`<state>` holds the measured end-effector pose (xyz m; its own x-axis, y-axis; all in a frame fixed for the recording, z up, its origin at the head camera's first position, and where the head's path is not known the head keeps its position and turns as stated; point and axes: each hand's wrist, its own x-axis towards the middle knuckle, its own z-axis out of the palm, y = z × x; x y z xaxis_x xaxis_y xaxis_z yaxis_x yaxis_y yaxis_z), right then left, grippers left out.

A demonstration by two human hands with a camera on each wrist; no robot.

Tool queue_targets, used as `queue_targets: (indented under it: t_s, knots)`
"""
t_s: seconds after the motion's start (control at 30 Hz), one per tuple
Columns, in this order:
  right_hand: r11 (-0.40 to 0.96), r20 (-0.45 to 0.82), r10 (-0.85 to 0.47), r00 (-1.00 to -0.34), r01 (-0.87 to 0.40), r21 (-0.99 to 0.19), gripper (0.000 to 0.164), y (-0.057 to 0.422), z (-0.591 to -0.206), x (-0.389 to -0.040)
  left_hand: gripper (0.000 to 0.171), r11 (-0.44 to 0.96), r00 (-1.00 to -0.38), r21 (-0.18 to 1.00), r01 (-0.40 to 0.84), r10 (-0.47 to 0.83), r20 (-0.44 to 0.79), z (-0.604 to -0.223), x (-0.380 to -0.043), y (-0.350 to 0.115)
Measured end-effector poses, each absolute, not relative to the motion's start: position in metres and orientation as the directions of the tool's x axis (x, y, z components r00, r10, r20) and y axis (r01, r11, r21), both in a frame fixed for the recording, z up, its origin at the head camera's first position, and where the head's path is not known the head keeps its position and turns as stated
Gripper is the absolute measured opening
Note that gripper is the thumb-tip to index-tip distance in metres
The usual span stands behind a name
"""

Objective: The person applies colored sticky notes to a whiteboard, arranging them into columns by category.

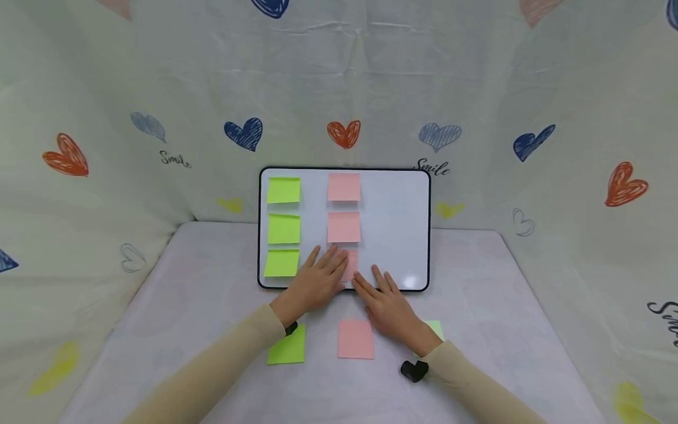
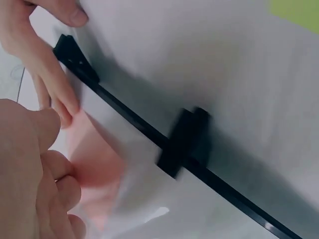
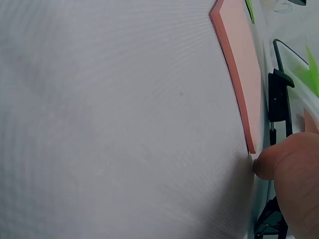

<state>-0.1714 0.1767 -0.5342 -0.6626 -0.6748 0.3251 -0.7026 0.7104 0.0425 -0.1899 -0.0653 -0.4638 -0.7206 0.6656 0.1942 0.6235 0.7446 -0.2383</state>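
Note:
A small whiteboard (image 1: 394,227) with a black frame stands propped at the back of the table. My left hand (image 1: 316,282) lies over its lower middle, fingers extended and touching the lowest pink sticky note (image 1: 352,268). That note (image 2: 94,164) shows between both hands in the left wrist view, partly covered. My right hand (image 1: 391,311) reaches to the board's lower edge, its straight fingers at the note's right side. Above are two more pink notes, the upper one (image 1: 344,187) and the middle one (image 1: 344,227). Three green notes (image 1: 283,229) form a column on the left.
A pink sticky-note pad (image 1: 355,340) lies on the table before the board, between the forearms. A green pad (image 1: 287,350) is partly under the left wrist; a paler green one (image 1: 435,328) is mostly behind the right wrist. A black clip-like foot (image 2: 184,142) sits on the board's lower frame.

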Motion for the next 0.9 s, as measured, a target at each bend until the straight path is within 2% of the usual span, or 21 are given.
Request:
queue_targets:
  t_s: [0.13,0.3,0.5,0.7,0.9]
  knots:
    - [0.696,0.359,-0.683,-0.636,-0.716,0.056,0.072,0.176,-0.535,-0.173,0.062,0.743,-0.722,-0.231,0.628,0.667,0.186,-0.464,-0.194,-0.049]
    - [0.686,0.388,-0.688,-0.613,-0.724,0.074,0.072,0.176,-0.534,-0.175,0.064,0.762,-0.758,-0.218,0.609,0.641,0.123,-0.461,-0.198,-0.042]
    - [0.691,0.373,-0.684,-0.626,-0.721,0.058,0.071,0.176,-0.533,-0.174,0.064,0.797,-0.803,-0.196,0.572,0.592,0.064,-0.461,-0.195,-0.057]
    - [0.698,0.382,-0.681,-0.625,-0.711,0.081,0.073,0.179,-0.532,-0.172,0.064,0.827,-0.835,-0.197,0.527,0.547,0.065,-0.461,-0.189,-0.074]
    - [0.691,0.351,-0.684,-0.639,-0.722,0.031,0.072,0.180,-0.524,-0.169,0.068,0.869,-0.874,-0.141,0.475,0.485,0.042,-0.462,-0.184,-0.084]
